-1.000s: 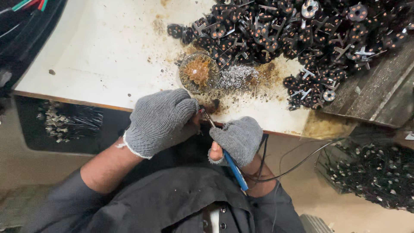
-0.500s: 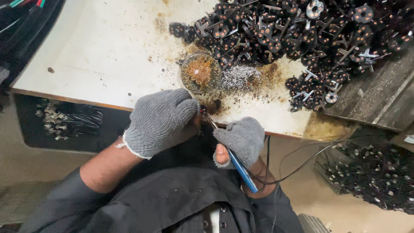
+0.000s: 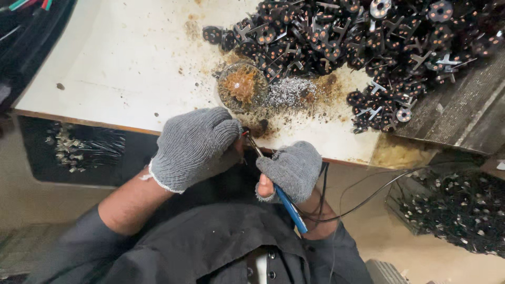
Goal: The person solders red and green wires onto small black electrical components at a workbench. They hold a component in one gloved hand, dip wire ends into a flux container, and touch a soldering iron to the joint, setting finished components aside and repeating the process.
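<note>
My left hand, in a grey knit glove, is closed around a small part at the near edge of the white worktop; the part is almost wholly hidden by the fingers. My right hand, also gloved, grips a soldering iron with a blue handle. Its thin metal tip points up-left and meets the part by my left fingertips. A round tin of brownish flux or residue sits just beyond the hands.
A big heap of small black round parts with metal legs covers the back right of the worktop. Grey solder crumbs lie beside the tin. More parts fill a bin at the right and a dark tray at the left. Black cables trail from the iron.
Both hands have stayed at the table's near edge with the iron's tip at the held part. The view has shifted only slightly.
</note>
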